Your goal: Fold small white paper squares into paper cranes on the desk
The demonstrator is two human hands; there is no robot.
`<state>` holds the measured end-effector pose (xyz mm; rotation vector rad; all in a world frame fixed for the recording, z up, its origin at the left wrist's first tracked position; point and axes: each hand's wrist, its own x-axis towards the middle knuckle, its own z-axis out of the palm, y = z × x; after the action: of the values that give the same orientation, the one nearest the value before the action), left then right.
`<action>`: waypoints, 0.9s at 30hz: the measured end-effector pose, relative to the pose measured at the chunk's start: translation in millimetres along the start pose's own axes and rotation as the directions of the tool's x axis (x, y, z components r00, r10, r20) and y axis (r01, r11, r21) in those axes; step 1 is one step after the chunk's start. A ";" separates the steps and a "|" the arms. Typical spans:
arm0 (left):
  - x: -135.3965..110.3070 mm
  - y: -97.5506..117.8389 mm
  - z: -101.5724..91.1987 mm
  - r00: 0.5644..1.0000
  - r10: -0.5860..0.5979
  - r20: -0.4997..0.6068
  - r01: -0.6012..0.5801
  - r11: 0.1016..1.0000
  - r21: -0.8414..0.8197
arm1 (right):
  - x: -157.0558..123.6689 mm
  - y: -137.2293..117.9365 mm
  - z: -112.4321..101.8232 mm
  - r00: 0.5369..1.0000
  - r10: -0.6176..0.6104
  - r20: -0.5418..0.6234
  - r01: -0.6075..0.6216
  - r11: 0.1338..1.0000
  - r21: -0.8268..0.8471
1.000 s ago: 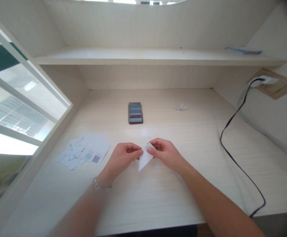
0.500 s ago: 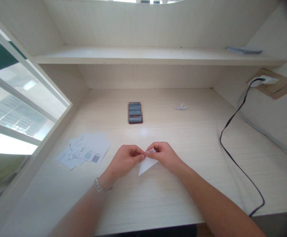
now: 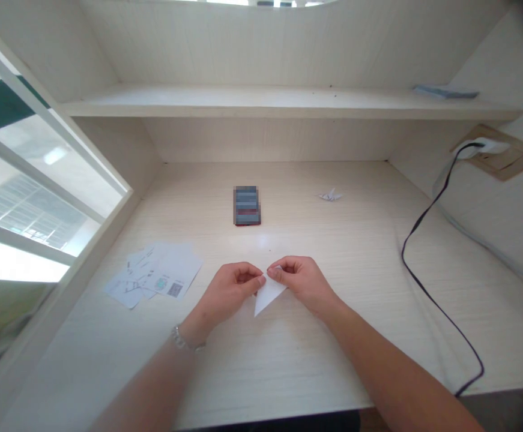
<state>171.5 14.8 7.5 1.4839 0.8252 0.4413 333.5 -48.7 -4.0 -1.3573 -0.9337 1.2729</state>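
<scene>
A small white folded paper [image 3: 266, 295] with a pointed lower tip is held just above the pale wooden desk [image 3: 297, 354]. My left hand [image 3: 230, 291] pinches its upper left edge with curled fingers. My right hand [image 3: 301, 282] pinches the upper right edge, thumb and forefinger pressed together. The two hands almost touch at the paper's top. A bracelet sits on my left wrist.
A phone [image 3: 246, 206] lies flat farther back on the desk. A small folded paper figure [image 3: 330, 195] sits at the back right. Printed sheets [image 3: 155, 275] lie at the left. A black cable [image 3: 427, 252] runs from a wall socket [image 3: 484, 147] across the right side. A shelf [image 3: 265, 102] hangs above.
The hands dipped slightly with the paper and came back up a little. The fingertips have closed in on the paper's top edge, which shows less than a second ago.
</scene>
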 end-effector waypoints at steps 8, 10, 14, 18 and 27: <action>-1.6 2.2 -5.4 0.999 -0.001 -0.049 -0.002 0.998 -0.061 | -2.7 -5.7 -10.5 0.983 0.089 0.162 -0.083 0.995 -0.047; -1.8 2.4 -6.0 0.999 0.004 -0.038 -0.007 0.996 -0.091 | -3.6 -7.7 -11.8 0.983 0.084 0.164 -0.076 0.995 -0.058; -2.1 3.0 -7.4 0.997 0.000 -0.075 -0.012 0.986 -0.169 | -5.7 -11.8 -14.0 0.970 0.066 0.233 -0.068 0.998 0.003; -2.7 4.2 -8.3 0.996 -0.041 -0.074 0.014 0.941 -0.338 | -7.3 -11.7 -12.9 0.973 0.049 0.224 -0.083 0.986 0.142; -6.0 8.0 -8.3 0.993 0.075 -0.089 -0.087 0.987 -0.138 | -9.5 -14.5 -12.2 0.970 0.051 0.238 -0.100 0.975 0.199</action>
<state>163.3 16.8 17.5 1.3780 0.7850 0.6140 345.5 -57.0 11.3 -1.1044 -0.8830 1.5677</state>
